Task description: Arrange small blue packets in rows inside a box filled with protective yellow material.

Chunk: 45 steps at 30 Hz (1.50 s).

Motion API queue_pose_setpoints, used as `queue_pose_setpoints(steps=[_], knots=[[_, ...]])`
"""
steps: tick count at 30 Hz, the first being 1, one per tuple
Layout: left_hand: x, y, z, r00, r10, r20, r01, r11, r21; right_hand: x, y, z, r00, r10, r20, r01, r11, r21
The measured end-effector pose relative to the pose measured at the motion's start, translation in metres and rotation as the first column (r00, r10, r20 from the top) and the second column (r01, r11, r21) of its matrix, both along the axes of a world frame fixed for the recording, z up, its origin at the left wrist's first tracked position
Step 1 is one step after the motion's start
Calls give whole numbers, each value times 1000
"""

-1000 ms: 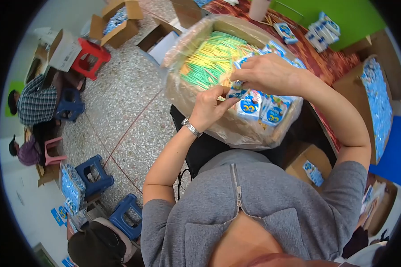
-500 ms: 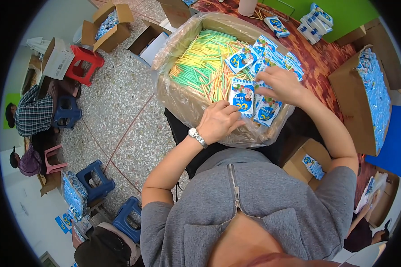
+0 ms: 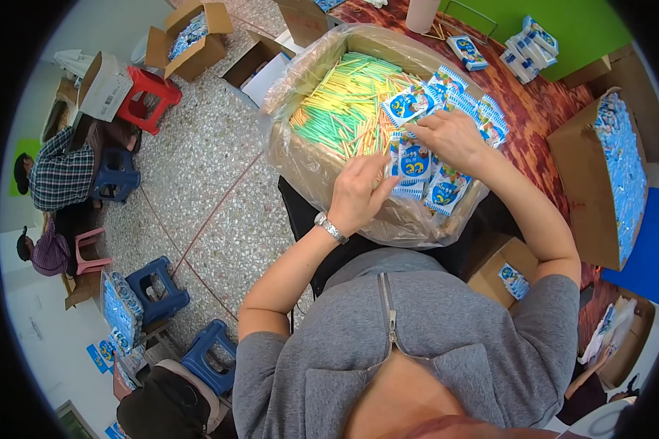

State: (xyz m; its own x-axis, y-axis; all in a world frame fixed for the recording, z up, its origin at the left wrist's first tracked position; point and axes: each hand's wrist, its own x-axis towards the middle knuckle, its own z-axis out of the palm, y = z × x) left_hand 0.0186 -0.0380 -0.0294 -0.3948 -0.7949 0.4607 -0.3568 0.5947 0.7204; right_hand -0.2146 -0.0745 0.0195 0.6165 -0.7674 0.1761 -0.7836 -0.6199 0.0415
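A large carton (image 3: 300,172) lined with clear plastic stands before me. Loose thin sticks (image 3: 348,95) in yellow, green and orange fill its left part, with blue-and-white printed packets (image 3: 410,104) heaped on the right. My right hand (image 3: 454,143) reaches over the heap, its bent fingers at the top edge of one packet (image 3: 413,162). Beside that packet's left edge is my left hand (image 3: 359,192), thumb apart from the curled fingers. The left fingertips are partly hidden over the orange sticks, and I see nothing held in them.
At right stands a big carton (image 3: 582,175) full of blue packets. Small packet bundles (image 3: 531,51) and a pale cup (image 3: 422,14) sit on the red patterned table (image 3: 520,110). Leftward are stools (image 3: 154,289), cartons (image 3: 190,55) and seated people (image 3: 62,172).
My right fingers have closed in on the packet, which has shifted slightly up, showing another beneath it. My left hand has drawn off its edge. The whole view has shifted a little.
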Motion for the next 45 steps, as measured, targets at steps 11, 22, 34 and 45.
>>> queue_pose_setpoints(steps=[11,22,34,45], knots=[[4,-8,3,998,4,-55,19,915,404,30,-8,50,942,56,330,-160,941,299],[39,6,16,952,229,-206,-181,957,224,87,-76,25,678,-316,664,-453,533,715],[53,13,6,954,192,-231,-121,950,287,197,-142,-58,987,-7,-162,112,751,651],[55,9,2,956,165,-243,-94,956,278,215,-139,-39,901,80,-426,219,763,608]])
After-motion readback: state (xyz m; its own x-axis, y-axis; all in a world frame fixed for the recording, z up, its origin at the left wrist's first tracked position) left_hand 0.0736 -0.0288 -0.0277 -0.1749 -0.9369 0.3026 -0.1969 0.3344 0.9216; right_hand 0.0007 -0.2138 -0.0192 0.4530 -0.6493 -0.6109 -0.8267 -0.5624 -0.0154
